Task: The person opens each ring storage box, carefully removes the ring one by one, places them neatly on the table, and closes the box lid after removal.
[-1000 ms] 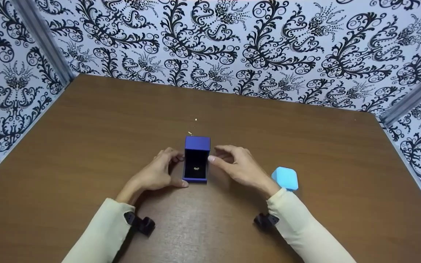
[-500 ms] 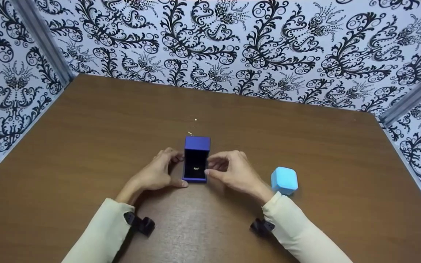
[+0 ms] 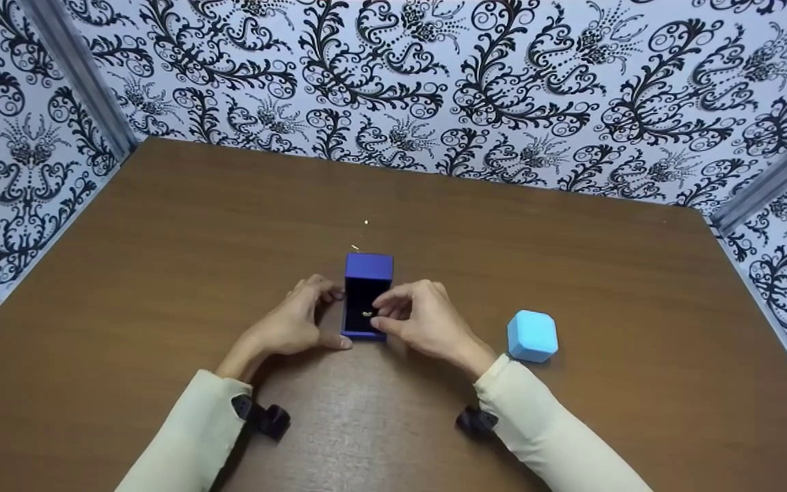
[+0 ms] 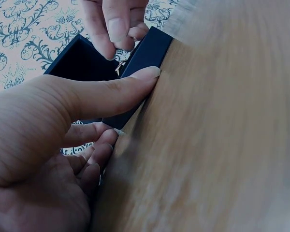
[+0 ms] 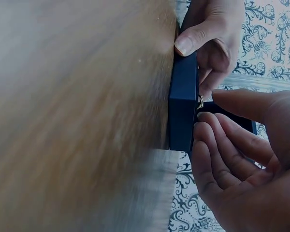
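Observation:
A blue ring box (image 3: 369,266) stands on the table with its lid raised and a black lining inside. A small gold ring (image 5: 200,102) sits upright in the lining. My left hand (image 3: 291,318) holds the box from its left side, thumb (image 4: 142,75) pressed on the front of the base and fingers farther back along the side. The right hand (image 3: 427,321) reaches into the box opening from the right. In the right wrist view its thumb and bent fingers are spread on either side of the ring, fingertips close to it with a gap left between them.
A light blue rounded box (image 3: 532,336) stands on the brown wooden table (image 3: 161,225), right of the right hand. Behind the ring box lie a small gold piece (image 3: 356,247) and a tiny bright speck (image 3: 366,222). Walls with black-and-white scroll patterns (image 3: 400,82) enclose the table.
My right hand has moved left, from beside the lid to within the box opening, thumb and fingers now at the ring. The left hand and the box have stayed in place.

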The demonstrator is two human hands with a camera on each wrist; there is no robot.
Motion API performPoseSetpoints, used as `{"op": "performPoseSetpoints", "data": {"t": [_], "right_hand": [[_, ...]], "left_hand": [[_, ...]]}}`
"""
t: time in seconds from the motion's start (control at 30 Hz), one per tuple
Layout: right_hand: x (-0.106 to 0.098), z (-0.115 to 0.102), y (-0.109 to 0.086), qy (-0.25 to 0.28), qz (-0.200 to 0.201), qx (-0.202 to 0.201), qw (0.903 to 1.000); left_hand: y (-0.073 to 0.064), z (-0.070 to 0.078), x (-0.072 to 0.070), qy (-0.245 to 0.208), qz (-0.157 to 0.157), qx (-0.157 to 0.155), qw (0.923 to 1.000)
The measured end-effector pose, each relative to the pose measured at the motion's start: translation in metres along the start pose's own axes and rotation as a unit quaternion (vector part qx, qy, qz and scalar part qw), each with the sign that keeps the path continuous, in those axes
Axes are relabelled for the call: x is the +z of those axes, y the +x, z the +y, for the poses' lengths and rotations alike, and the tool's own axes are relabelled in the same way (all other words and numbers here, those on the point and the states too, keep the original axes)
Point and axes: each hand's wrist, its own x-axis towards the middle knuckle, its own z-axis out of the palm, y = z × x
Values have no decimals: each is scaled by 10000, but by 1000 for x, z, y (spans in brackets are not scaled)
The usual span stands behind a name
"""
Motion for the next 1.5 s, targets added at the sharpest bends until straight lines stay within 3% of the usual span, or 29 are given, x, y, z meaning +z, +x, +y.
{"op": "performPoseSetpoints", "data": {"t": [0.6,1.5], "right_hand": [[5,-1,7,-114,-108,259,9995],[7,-1,8,106,-361,152,9992]], "left_hand": [[-1,2,-1,-132,3,-71,9999],[-1,3,-1,-87,-80,-190,9998]]}}
